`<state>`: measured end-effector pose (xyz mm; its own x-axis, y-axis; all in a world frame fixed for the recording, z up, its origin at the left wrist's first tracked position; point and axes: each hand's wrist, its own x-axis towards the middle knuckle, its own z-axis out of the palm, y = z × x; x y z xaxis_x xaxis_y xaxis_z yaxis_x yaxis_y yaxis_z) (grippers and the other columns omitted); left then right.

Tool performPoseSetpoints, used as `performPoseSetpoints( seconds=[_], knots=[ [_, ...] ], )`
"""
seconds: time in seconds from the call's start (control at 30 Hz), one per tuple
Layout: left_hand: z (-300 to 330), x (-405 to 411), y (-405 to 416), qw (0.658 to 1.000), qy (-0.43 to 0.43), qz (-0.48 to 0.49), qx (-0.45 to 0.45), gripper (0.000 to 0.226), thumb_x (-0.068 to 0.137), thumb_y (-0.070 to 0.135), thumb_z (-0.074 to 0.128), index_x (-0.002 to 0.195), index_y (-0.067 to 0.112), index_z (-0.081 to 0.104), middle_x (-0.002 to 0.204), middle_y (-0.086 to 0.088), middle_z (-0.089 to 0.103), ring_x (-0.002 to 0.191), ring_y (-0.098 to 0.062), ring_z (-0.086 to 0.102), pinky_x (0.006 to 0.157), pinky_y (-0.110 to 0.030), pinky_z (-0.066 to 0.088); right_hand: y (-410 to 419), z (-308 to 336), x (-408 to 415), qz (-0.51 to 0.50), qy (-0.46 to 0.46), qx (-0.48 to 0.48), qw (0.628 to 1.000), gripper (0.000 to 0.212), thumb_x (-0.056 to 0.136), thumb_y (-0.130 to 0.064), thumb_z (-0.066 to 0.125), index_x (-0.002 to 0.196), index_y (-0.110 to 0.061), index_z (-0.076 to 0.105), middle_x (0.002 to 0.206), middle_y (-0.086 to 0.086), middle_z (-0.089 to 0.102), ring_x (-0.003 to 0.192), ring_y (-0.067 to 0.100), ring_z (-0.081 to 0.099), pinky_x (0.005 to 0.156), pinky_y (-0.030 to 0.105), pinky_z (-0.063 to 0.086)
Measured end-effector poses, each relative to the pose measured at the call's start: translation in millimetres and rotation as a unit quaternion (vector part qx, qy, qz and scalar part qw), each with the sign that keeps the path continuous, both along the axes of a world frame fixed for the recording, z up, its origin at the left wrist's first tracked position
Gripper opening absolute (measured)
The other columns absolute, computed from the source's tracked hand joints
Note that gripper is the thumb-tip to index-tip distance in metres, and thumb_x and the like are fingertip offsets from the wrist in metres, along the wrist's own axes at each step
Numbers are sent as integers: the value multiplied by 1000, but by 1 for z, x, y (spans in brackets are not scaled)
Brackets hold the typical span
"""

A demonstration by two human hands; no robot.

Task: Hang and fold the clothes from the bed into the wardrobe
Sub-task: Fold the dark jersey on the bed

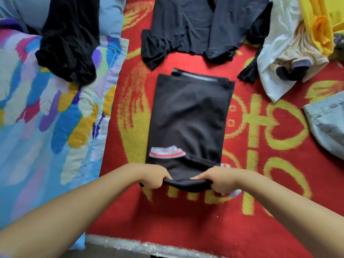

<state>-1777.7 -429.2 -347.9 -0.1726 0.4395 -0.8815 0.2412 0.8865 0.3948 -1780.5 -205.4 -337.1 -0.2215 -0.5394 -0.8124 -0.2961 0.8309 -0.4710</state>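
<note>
Two hands: both yours, both at near hem of dark garment (188, 118), arms coming in from bottom of view.
L grip: your left hand (156, 176) clenched on hem's left corner, fingers curled under the cloth, thumb on top.
R grip: your right hand (216, 178) grasping hem's right corner the same way; near edge raised a little off the blanket btw your hands.
Garment: folded to a long rectangle, lying flat mid-bed on red blanket (260, 211) w/ yellow pattern; zip strip at far end, white-orange patch (165, 151) near its left edge, just beyond your left hand.
Far side: dark grey top (195, 28) spread flat, just beyond the garment, not touching it.
L side: black clothing heap (68, 40) on multicolour quilt (46, 108).
R side: white plastic bag (279, 53) w/ beige item, yellow cloth (316, 25), denim piece (329, 123) at right edge, all apart from the garment.
</note>
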Motion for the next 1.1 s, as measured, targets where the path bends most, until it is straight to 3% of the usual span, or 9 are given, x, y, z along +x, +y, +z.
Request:
performPoseSetpoints(
  seconds=[0.1, 0.23, 0.4, 0.5, 0.57, 0.7, 0.8, 0.97, 1.1],
  knots=[
    [2, 2, -10, 998, -66, 4, 4, 20, 77, -2, 41, 69, 15, 48, 58, 4, 40, 56, -15, 40, 44, -20, 27, 8, 0, 7, -15, -93, -16, 995, 50, 74, 3, 38, 111, -21, 62, 93, 0, 63, 84, 19, 60, 75, 28, 49],
    [-8, -27, -31, 967, -83, 235, 46, 22, 80, -1, 51, 69, 17, 56, 59, 6, 47, 54, -8, 43, 48, -19, 34, 26, -16, -23, -128, -50, -35, 990, 34, 78, 5, 49, 102, -11, 65, 85, -3, 60, 78, 5, 52, 68, 19, 42],
    [-40, -65, -38, 770, 108, 616, 125, 9, 89, 16, 63, 80, 18, 63, 69, 3, 55, 63, -9, 52, 60, -21, 44, 36, -45, -54, -376, 193, -57, 904, 28, 85, 1, 51, 100, -16, 67, 96, 3, 68, 92, 20, 61, 79, 29, 44],
    [-62, -56, -25, 682, 168, 702, 118, 11, 91, 28, 62, 88, 17, 63, 72, 7, 56, 62, -4, 50, 56, -19, 40, 28, -55, -48, -394, 323, -69, 858, 26, 91, -7, 53, 113, -15, 64, 110, 5, 66, 105, 25, 60, 90, 38, 45],
    [-74, -38, -17, 654, 163, 730, 115, 23, 91, 39, 60, 94, 16, 60, 82, 7, 61, 71, -4, 56, 62, -22, 41, 25, -61, -38, -384, 377, -52, 841, 36, 93, -19, 56, 128, -15, 56, 127, 6, 57, 120, 27, 51, 100, 42, 39],
    [-81, 11, -18, 712, 202, 665, 99, 23, 90, 37, 62, 104, 20, 57, 102, 3, 64, 92, -13, 60, 76, -25, 41, 26, -64, -7, -542, 309, 17, 781, 71, 89, -39, 62, 146, -12, 30, 145, 14, 38, 136, 30, 32, 111, 43, 28],
    [-83, 36, -19, 762, 280, 576, 92, 25, 97, 29, 51, 113, 11, 56, 110, -8, 65, 101, -27, 59, 75, -28, 37, 24, -65, 11, -586, 255, 44, 768, 72, 88, -39, 64, 145, -13, 28, 138, 17, 45, 127, 35, 42, 101, 41, 35],
    [-79, 25, -19, 720, 366, 587, 59, 31, 102, 26, 38, 107, -1, 51, 94, -26, 62, 91, -46, 55, 64, -36, 24, 13, -67, 1, -615, 320, -44, 719, 63, 92, -30, 60, 145, -14, 29, 141, 13, 43, 126, 30, 43, 95, 31, 33],
    [-78, 17, -19, 749, 336, 571, -13, 23, 103, 29, 33, 93, 9, 40, 79, -15, 53, 85, -44, 55, 63, -39, 32, 13, -72, -3, -606, 281, -19, 744, 68, 94, -34, 56, 150, -16, 20, 147, 14, 37, 133, 32, 37, 102, 38, 32]
  ],
)
